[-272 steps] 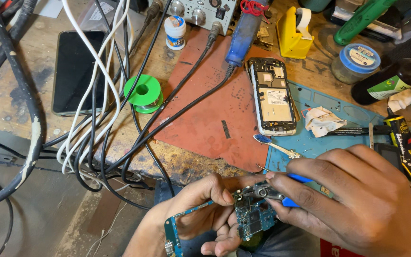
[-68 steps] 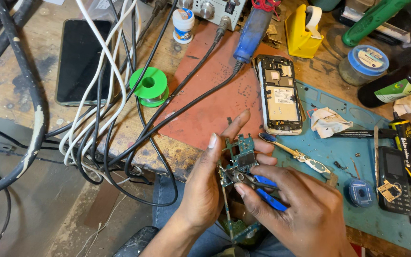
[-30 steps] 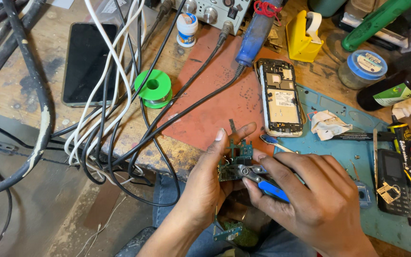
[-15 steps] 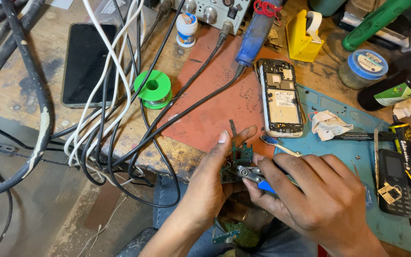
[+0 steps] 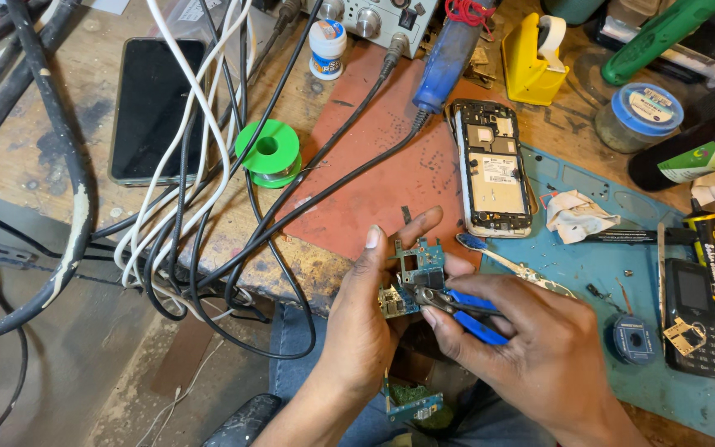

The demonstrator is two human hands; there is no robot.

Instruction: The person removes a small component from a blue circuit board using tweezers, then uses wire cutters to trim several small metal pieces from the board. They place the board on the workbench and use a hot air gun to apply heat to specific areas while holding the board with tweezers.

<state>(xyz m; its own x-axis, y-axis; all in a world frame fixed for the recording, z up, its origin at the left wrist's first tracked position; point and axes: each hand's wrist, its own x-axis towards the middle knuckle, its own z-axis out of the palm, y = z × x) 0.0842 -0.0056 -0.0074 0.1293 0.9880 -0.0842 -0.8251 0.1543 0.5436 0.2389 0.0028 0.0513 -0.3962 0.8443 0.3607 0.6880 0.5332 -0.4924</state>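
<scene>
Holding a small green circuit board (image 5: 414,280) upright over the near edge of the table (image 5: 35,157), the left hand (image 5: 363,327) has its fingers clamped on the board's left side. The right hand (image 5: 539,352) has its fingers closed around blue-handled pliers (image 5: 461,310), whose tip touches the board. Just beyond lie an opened phone (image 5: 494,168) on a red mat (image 5: 374,178) and a blue mat (image 5: 589,257) to the right. A green solder spool (image 5: 269,153) sits farther left among cables (image 5: 184,207).
</scene>
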